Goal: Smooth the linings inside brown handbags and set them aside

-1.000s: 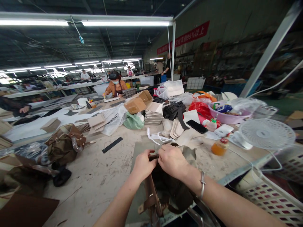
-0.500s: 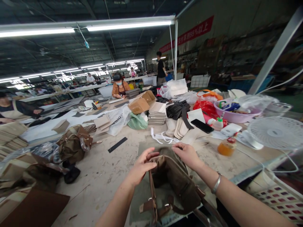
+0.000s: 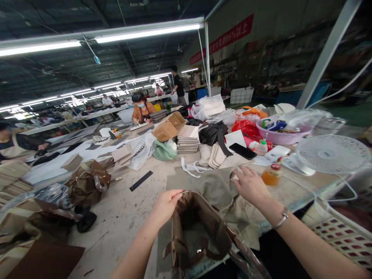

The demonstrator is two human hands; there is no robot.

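An open brown bag (image 3: 215, 215) with leather-like straps stands at the table's front edge, its mouth facing me. My left hand (image 3: 168, 203) is closed in a pinch on the bag's upper left rim. To the right, my right hand (image 3: 250, 183) has its fingers curled on the far edge of a thin grey-olive cloth (image 3: 238, 215). This cloth spreads out from the bag's far right side; where it joins the bag is hidden. Under the bag lies a flat grey-green sheet (image 3: 172, 184).
Another brown bag (image 3: 84, 188) and tan panels lie left. A black strip (image 3: 141, 181), stacked boards (image 3: 187, 141), a phone (image 3: 243, 151), an orange jar (image 3: 271, 174), a white fan (image 3: 333, 154) and a pink basin (image 3: 285, 135) share the table. Co-workers sit farther back.
My right hand has moved right, away from the bag's rim, drawing the grey-olive cloth out with it. My left hand has closed on the rim. A person behind has walked left.
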